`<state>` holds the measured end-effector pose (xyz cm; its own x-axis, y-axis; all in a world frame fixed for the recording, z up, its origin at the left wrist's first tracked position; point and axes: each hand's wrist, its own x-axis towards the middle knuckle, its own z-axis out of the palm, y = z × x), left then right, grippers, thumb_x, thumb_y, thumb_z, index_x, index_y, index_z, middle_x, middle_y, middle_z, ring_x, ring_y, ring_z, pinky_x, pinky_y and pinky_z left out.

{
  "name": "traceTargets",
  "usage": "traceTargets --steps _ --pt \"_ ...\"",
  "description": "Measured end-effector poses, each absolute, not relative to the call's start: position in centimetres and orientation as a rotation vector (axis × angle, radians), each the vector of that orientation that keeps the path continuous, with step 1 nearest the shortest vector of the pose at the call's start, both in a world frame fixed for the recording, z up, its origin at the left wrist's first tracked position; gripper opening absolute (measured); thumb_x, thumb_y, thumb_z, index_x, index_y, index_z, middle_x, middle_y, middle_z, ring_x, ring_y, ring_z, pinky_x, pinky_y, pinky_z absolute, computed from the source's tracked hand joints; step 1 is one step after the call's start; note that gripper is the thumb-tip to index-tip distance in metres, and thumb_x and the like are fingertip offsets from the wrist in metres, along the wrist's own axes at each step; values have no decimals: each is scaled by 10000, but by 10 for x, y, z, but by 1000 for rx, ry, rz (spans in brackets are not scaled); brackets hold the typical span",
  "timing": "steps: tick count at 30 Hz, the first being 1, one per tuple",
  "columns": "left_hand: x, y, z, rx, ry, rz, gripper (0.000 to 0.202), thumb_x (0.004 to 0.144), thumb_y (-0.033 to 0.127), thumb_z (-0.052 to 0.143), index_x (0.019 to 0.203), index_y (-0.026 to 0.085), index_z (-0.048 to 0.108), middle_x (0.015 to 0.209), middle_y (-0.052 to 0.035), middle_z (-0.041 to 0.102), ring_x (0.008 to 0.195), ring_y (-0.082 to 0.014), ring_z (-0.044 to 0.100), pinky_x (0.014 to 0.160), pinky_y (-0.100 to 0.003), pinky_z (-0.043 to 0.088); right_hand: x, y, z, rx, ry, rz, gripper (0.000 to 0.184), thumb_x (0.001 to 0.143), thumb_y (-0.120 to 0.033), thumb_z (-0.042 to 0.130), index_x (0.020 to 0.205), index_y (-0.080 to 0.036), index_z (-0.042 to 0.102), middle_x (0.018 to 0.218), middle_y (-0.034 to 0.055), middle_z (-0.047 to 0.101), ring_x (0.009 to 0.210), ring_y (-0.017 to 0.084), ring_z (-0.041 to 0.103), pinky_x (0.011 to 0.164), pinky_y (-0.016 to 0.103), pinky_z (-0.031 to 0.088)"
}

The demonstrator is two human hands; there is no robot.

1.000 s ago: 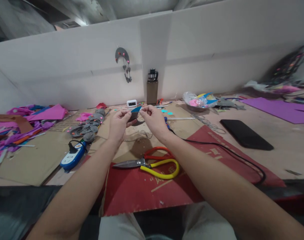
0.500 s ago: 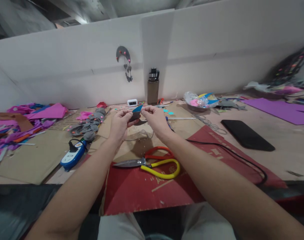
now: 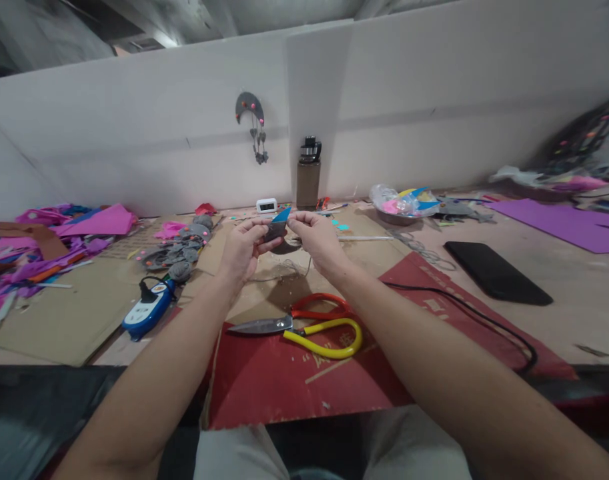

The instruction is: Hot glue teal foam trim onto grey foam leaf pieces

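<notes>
My left hand point(image 3: 244, 247) grips a small dark grey piece point(image 3: 274, 231), perhaps felt, between thumb and fingers. A blue pointed piece point(image 3: 283, 216) sticks up from its top edge. Close against that blue tip, my right hand point(image 3: 317, 237) is closed in a pinch; what lies between its fingertips is too small to make out. Below the hands, thin grey thread point(image 3: 284, 268) lies in loose loops on the cardboard. Scissors point(image 3: 294, 327) with one red and one yellow handle rest nearer to me.
Under the scissors is red cardboard point(image 3: 264, 393). A blue-and-white power strip point(image 3: 148, 310) and grey felt pieces point(image 3: 184, 243) lie left, beside colourful scraps point(image 3: 44, 247). A black phone point(image 3: 497, 272), a cable point(image 3: 464, 303) and a bowl point(image 3: 401, 215) are right. A bottle point(image 3: 308, 180) stands behind.
Both hands still hold together at the grey piece. My right hand has shifted slightly to the right, and the blue tip shows at a somewhat different angle.
</notes>
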<state>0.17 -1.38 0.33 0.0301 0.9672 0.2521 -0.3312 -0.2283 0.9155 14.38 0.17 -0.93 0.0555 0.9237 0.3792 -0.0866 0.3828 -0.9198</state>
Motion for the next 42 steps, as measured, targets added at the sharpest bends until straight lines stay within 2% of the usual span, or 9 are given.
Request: traceTargets --steps 8,18,23,37,42 --pt "1 -12 4 1157 829 1467 170 655 234 730 741 153 608 771 1 639 732 -124 655 707 -284 582 143 3 -11 -838 -1314 924 178 699 -348 592 702 -169 589 654 -24 554 590 87 453 590 236 357" --pt "-3 -9 3 1163 849 1454 162 695 255 704 777 156 605 810 -20 672 737 -150 680 667 -277 583 146 -5 -5 -817 -1357 1027 216 699 -378 612 770 -177 577 641 -39 507 523 67 347 495 222 270" --pt "-7 -7 5 1182 845 1365 144 718 252 673 809 153 623 818 -51 695 731 -180 699 585 -242 568 151 -7 -1 -797 -1442 1050 211 705 -382 615 746 -180 571 599 -56 442 511 62 306 479 218 251" --pt "-11 -5 9 1222 864 1169 219 746 265 663 924 139 674 809 -90 717 686 -183 700 482 -194 533 155 -8 0 -738 -1577 1070 210 730 -398 595 723 -194 548 554 -59 435 491 68 318 464 217 247" --pt "-8 -7 7 1250 822 1190 202 729 300 702 837 138 646 791 -89 702 701 -182 696 465 -186 506 150 -10 1 -748 -1532 1045 194 739 -384 590 741 -192 565 581 -53 455 523 77 381 503 223 306"
